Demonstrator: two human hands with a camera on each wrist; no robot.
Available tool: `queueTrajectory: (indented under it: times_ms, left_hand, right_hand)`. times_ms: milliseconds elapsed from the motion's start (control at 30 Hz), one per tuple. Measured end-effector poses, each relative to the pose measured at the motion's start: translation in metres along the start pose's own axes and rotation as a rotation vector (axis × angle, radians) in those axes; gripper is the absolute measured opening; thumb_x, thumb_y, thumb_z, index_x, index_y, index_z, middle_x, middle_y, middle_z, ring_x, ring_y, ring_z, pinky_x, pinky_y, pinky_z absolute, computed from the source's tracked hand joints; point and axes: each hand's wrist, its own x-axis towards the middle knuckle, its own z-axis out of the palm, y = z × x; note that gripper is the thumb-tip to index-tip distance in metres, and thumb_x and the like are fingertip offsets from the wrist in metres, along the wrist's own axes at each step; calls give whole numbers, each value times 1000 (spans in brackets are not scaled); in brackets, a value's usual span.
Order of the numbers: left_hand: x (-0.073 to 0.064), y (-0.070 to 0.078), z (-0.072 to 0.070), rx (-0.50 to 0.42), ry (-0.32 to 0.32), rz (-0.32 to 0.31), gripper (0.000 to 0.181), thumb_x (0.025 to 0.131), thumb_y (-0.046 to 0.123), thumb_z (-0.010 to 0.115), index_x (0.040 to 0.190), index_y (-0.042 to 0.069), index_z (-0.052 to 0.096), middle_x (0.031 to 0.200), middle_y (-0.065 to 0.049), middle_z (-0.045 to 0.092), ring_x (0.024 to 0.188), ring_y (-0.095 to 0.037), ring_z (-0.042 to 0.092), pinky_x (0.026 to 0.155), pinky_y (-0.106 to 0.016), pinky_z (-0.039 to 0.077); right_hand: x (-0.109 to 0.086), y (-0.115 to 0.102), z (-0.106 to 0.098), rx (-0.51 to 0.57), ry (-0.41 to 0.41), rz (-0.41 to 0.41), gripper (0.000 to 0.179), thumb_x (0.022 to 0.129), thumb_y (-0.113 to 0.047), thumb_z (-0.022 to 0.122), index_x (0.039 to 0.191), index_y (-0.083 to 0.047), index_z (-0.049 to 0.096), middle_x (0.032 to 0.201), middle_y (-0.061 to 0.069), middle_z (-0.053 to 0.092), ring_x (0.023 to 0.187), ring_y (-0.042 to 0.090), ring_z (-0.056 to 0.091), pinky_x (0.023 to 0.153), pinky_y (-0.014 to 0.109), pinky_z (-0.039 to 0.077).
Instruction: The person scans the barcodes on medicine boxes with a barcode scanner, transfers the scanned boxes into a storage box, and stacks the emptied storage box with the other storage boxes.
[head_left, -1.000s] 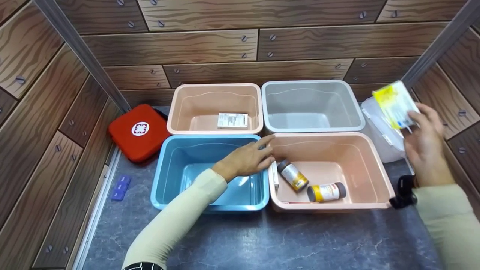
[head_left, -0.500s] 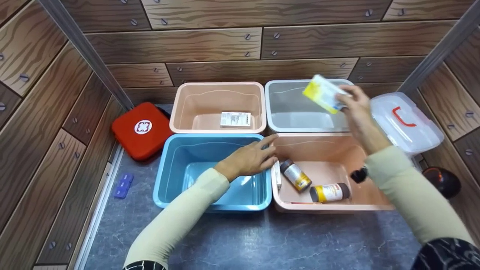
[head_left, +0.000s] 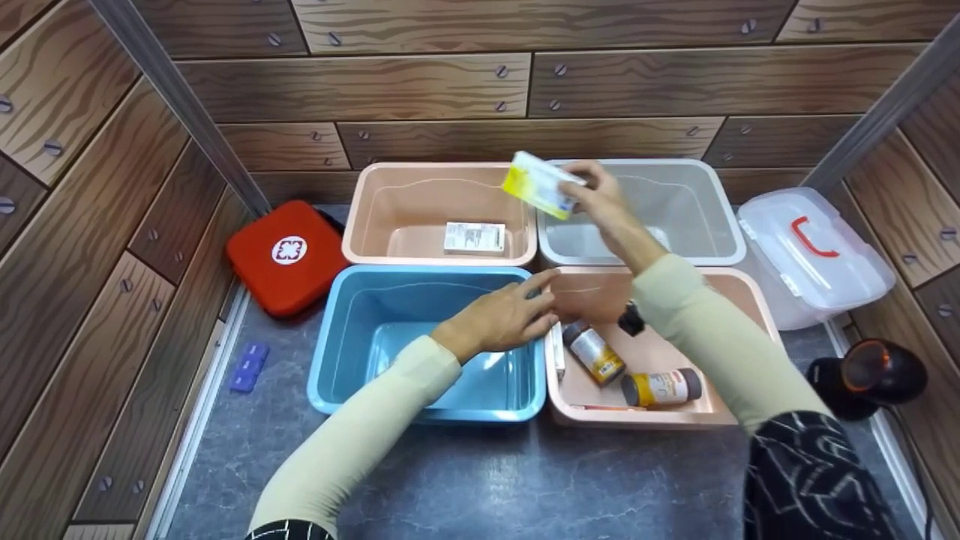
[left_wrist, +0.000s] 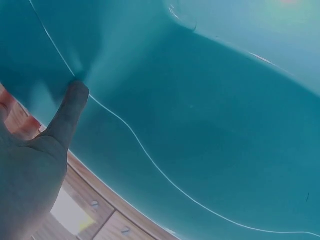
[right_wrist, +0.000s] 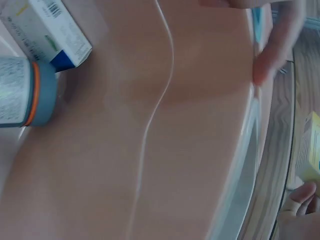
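Note:
My right hand [head_left: 604, 206] pinches a white and yellow medicine box [head_left: 541, 185] by one end, raised over where the back peach bin [head_left: 397, 206] and the grey bin [head_left: 701, 206] meet. A white box [head_left: 474, 237] lies in that peach bin. My left hand [head_left: 491, 319] grips the adjoining rims of the blue bin [head_left: 324, 352] and the front peach bin [head_left: 759, 307], its thumb [left_wrist: 72, 107] against the blue inner wall. Inside the front peach bin are two dark-lidded bottles, one slanted [head_left: 596, 356], one on its side [head_left: 664, 386], plus a white carton [right_wrist: 45, 37].
A red first-aid case [head_left: 289, 255] and a purple pill organizer [head_left: 250, 367] lie at the left. Right of the bins stands a clear lidded box [head_left: 817, 255] with a red handle. A black rounded device [head_left: 877, 375] with a cable stands nearer. Wood-patterned walls enclose three sides.
My right hand has carried the medicine box leftward from above the clear lidded box, across the grey bin, to the back peach bin's right edge. My left hand has stayed on the rims.

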Motion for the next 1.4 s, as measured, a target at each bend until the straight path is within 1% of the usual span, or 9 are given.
queueTrajectory:
  times_ms: [333,467,733,833,1000,1100,1200,1300,1400]
  left_hand:
    - [1,-2,2,-6,-10,18,40,119,44,34,135,17,58,183,-5,21,123,-36,68,99,-48,60]
    - [1,-3,1,-10,-7,16,41,119,45,34,137,18,58,183,-5,20,124,-36,68,102,-47,60]
    - [0,-4,-1,2,-36,2,41,119,45,34,141,19,56,183,-5,19,131,-37,65,106,-49,58]
    - [1,-2,-1,20,-30,9,43,119,46,34,142,18,56,183,-7,21,132,-38,65,107,-50,58]
    - [3,-1,0,22,-20,14,41,119,45,35,140,16,57,182,-8,23,132,-39,65,106,-50,59]
    - [3,0,-1,14,-28,12,40,120,44,34,138,17,57,182,-8,22,133,-39,64,106,-50,59]
    - [2,0,0,13,-39,5,41,120,45,33,139,17,56,183,-7,21,135,-38,63,106,-50,59]
    - [2,0,1,18,-37,2,41,119,45,33,139,17,56,182,-7,22,136,-38,63,107,-50,58]
    - [1,-2,1,21,-30,-2,42,119,45,33,137,16,57,182,-7,23,136,-37,63,108,-50,58]
  right_hand:
    - [16,13,45,-230,-243,51,34,105,-15,73,135,-4,62,120,5,65,91,14,64,67,23,59]
    - [21,16,53,-278,-286,95,35,106,-13,71,139,-4,62,122,8,65,99,16,66,77,21,61]
    - [25,14,67,-407,-329,72,34,106,-4,67,140,-1,59,130,18,62,112,28,67,94,37,65]
    - [26,19,70,-436,-349,32,35,105,0,66,140,2,60,139,23,62,125,37,66,106,46,60]
    - [21,26,68,-465,-394,-53,38,106,-9,68,142,-1,64,158,21,56,152,41,48,124,52,44]
    - [13,23,63,-439,-399,-84,36,107,-16,69,140,-2,68,153,21,60,148,37,52,121,48,46]
    - [4,17,53,-399,-412,-103,36,107,-16,68,137,4,67,142,24,66,130,29,63,108,35,54]
    - [-6,12,35,-388,-427,-117,34,107,-15,68,134,6,68,135,24,70,114,19,68,95,25,58]
    - [-18,11,13,-381,-440,-116,32,107,-13,68,133,7,69,130,26,71,105,17,69,91,24,60]
